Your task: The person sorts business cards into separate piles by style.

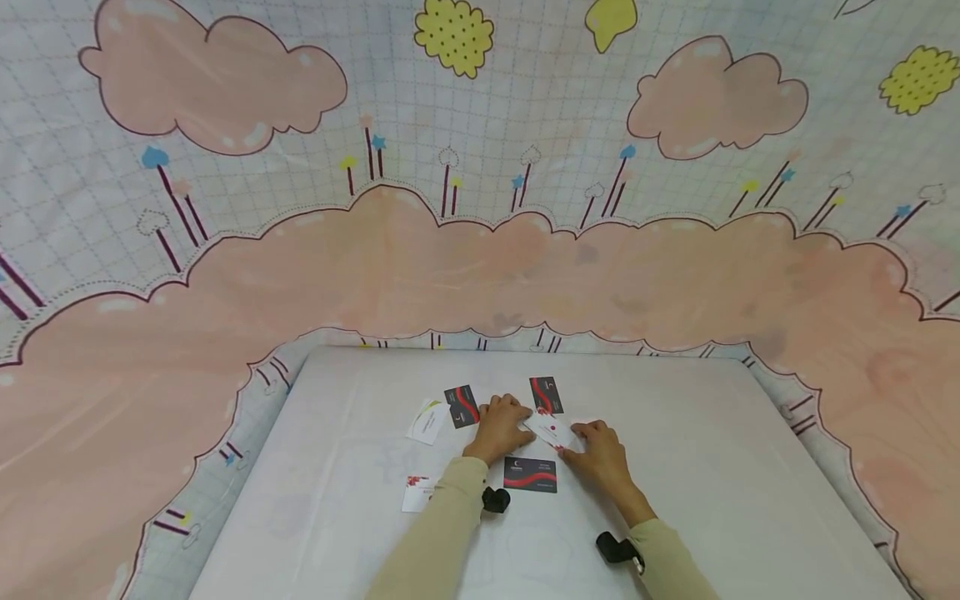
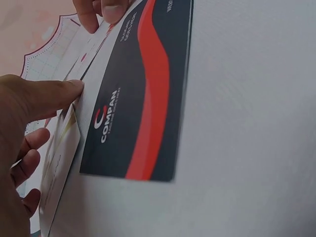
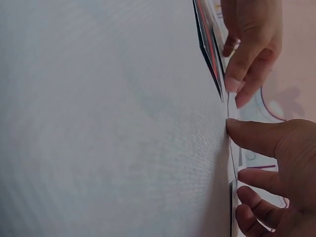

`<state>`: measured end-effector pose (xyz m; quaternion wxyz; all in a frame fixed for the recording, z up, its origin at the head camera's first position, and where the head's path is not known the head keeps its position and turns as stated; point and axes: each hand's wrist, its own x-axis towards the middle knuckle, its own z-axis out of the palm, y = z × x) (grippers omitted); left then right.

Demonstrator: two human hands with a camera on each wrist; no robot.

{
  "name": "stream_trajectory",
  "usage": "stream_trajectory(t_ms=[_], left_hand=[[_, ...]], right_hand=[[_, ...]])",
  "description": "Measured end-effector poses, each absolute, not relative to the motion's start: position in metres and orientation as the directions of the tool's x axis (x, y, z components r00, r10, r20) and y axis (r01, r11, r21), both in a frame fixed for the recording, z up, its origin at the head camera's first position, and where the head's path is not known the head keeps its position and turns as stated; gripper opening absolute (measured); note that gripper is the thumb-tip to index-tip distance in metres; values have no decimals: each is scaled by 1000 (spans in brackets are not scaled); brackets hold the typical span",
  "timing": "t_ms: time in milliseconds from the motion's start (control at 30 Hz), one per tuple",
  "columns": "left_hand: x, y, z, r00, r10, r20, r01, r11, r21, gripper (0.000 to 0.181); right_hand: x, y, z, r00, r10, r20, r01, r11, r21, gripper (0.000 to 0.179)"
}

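A white business card [image 1: 550, 428] with red marks lies between the two hands in the head view. My left hand [image 1: 504, 429] holds its left end, the thumb [image 2: 66, 94] at the near edge in the left wrist view. At the right end, my right hand [image 1: 602, 460] pinches the card by its edges between thumb [image 3: 247, 133] and forefinger [image 3: 256, 178]. A black business card [image 1: 530, 475] with a red wave lies flat just nearer than the white one. Beyond the white card, another black card [image 1: 546, 394] sits close to its far edge.
On the left, a black card [image 1: 461, 406] lies beside a white card with a green curve [image 1: 427, 422]. Nearer, a white card with a red corner [image 1: 417, 493] is partly hidden by the left sleeve. The white table [image 1: 720, 467] ends at a patterned cloth backdrop [image 1: 525, 275].
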<state>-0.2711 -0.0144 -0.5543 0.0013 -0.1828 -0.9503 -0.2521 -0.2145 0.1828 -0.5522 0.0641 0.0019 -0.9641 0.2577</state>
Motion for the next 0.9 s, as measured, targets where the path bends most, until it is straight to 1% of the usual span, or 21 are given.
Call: stream_trajectory(t_ms=[100,367,567,700,800,900], left_hand=[[-271,-13,-555,-927,360,106,363,791,492,44],[-270,-10,-554,-914,390,112,390,766,511,43],[-268,-12,-551,-913,391,112,389,759,522,39],[-267,-13,-549,-914,387,124,392,758,522,39],[-267,-14,-548,-909,395,132,402,751,525,43],[-266,-18,-546,-899,416,135,419,733,536,53]], right_hand=[[-215,183,-553,-991,29,134,-41,870,-492,50],[-215,184,-555,-994,44,102,-13,865,-502,51],[-214,184,-555,-996,29,82,-16,868,-497,55],[-214,184,-553,-997,20,77,-21,866,-500,54],[-214,184,-554,-996,10,92,-38,866,-498,53],[-214,185,-553,-994,-9,110,-63,865,-498,52]])
